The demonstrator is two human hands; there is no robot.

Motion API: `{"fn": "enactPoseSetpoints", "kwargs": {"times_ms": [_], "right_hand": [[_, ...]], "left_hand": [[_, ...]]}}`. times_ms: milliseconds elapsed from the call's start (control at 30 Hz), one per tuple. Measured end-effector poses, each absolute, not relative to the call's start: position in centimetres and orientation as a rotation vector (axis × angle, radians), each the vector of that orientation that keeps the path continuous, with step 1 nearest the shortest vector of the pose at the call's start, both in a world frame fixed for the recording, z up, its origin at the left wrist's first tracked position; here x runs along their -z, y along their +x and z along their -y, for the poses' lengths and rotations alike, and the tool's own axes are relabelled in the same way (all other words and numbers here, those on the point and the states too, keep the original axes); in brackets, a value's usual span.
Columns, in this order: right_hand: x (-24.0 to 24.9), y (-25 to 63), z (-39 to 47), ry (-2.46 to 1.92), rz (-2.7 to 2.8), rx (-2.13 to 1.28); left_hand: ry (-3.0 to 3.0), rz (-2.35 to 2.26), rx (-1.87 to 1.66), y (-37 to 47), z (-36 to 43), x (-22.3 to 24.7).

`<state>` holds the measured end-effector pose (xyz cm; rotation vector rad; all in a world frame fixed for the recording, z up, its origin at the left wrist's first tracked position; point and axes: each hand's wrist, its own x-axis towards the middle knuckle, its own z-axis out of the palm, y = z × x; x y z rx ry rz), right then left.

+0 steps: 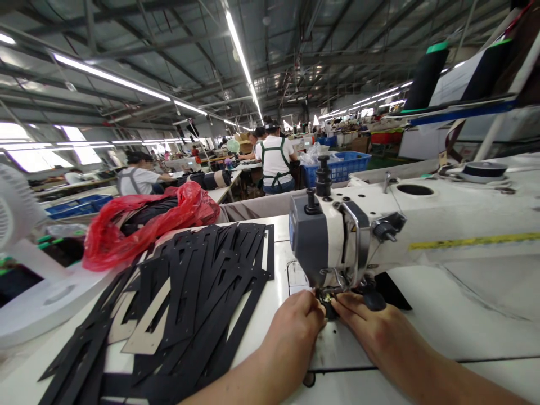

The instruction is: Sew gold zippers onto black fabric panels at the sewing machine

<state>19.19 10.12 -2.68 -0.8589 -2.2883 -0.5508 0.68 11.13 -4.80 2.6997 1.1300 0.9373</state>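
At the sewing machine (327, 242), both my hands are by the needle area under its head. My left hand (295, 326) is closed, its curled fingers at the left edge of a small black piece (332, 311) beneath the presser foot. From the other side my right hand (371, 326) presses its fingertips together on the same piece. The fingers and the foot hide most of that piece. A flat black strip end (394, 292) shows behind my right hand, and I cannot tell whether it joins the piece.
Left of the machine lies a spread heap of black cut strips (181, 287), some showing beige backs. A red plastic bag (147, 222) and a white fan (25, 253) stand beyond it. Thread cones (426, 79) rise at the right. Co-workers (276, 157) sit farther off.
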Motion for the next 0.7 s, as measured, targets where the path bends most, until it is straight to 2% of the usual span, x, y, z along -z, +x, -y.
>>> {"fn": "enactPoseSetpoints", "kwargs": {"times_ms": [333, 533, 700], "right_hand": [[2.71, 19.25, -10.41, -0.885, 2.309, 0.478], [2.65, 19.99, -10.19, -0.911, 2.350, 0.280], [2.68, 20.14, -10.22, -0.947, 2.307, 0.289]], "left_hand": [[2.729, -1.144, -0.872, 0.71, -11.39, 4.32], [2.770, -1.121, -0.936, 0.70, -11.56, 4.23], [2.791, -1.101, -0.972, 0.83, -11.67, 4.35]]}}
